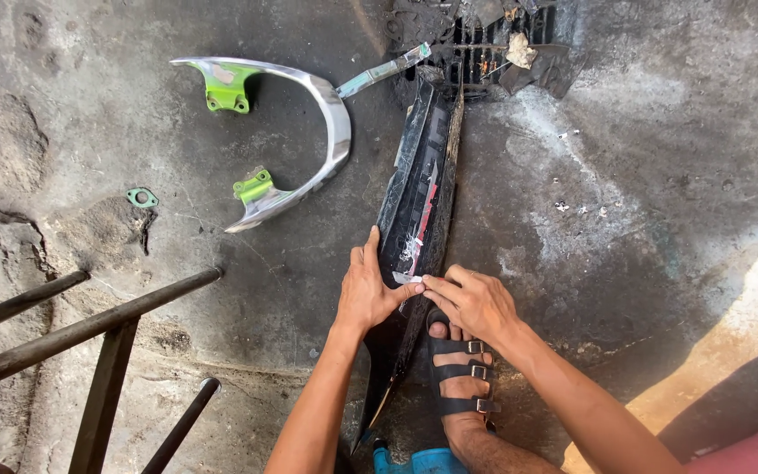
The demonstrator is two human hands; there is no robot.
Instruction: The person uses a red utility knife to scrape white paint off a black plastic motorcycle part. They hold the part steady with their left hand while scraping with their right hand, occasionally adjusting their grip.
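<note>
A long black plastic body panel (pixel 418 184) stands on its edge on the grimy concrete floor, running away from me. My left hand (pixel 368 290) lies flat against its left side, fingers spread. My right hand (pixel 474 300) pinches a small white strip (pixel 407 278), a peeling sticker or tape, at the panel's near part. Red and white sticker remains (pixel 423 219) show higher on the panel. My foot in a black buckled sandal (pixel 460 373) rests beside the panel's base.
A curved silver grab rail with green brackets (pixel 309 132) lies on the floor to the left, a small green gasket (pixel 142 197) near it. A hand tool (pixel 383 70) lies by a floor drain grate (pixel 493 44). A dark metal frame (pixel 89 329) is at lower left.
</note>
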